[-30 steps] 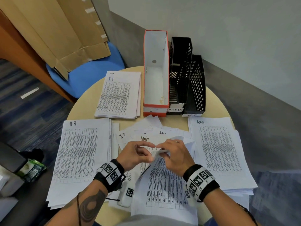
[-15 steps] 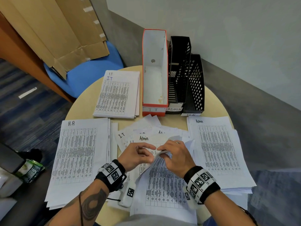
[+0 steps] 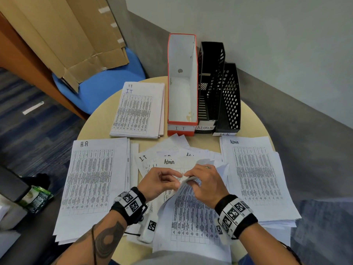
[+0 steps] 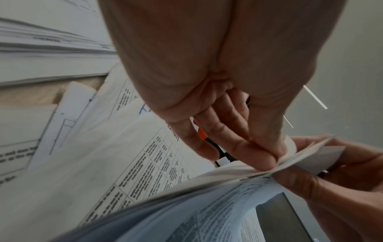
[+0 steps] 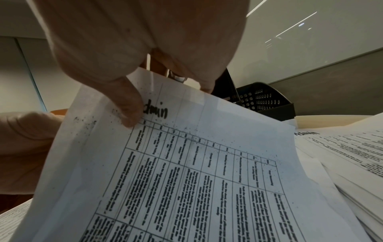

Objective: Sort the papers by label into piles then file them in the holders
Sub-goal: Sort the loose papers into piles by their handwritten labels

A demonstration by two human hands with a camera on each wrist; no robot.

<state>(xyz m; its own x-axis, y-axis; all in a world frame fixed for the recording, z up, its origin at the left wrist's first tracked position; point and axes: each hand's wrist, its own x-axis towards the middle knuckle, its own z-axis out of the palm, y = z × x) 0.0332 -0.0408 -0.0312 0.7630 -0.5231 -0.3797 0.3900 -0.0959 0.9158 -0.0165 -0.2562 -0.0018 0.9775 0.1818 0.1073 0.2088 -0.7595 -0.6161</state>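
Both hands meet over the unsorted heap [image 3: 172, 152] at the table's middle. My right hand [image 3: 205, 181] pinches the top edge of a lifted Admin sheet [image 3: 191, 213], thumb on its face by the word Admin [image 5: 155, 111]. My left hand [image 3: 160, 180] pinches the same curled edge [image 4: 269, 167] between thumb and fingertips. Sorted piles lie around: H.R pile [image 3: 91, 180] left, IT pile [image 3: 139, 109] far left, Admin pile [image 3: 254, 175] right. At the back stand the red IT holder [image 3: 182, 83], the black ADMIN holder [image 3: 210, 83] and the black H.R holder [image 3: 230, 98], all without papers.
The round table [image 3: 250, 115] is small, with its edge close behind the holders. A blue chair [image 3: 107, 87] carrying cardboard [image 3: 63, 35] stands far left. A green packet [image 3: 36, 197] lies off the table at the left. A wall runs behind and right.
Both hands stay on the sheet's top edge; the fingers have shifted slightly along it. The piles and holders have not moved.
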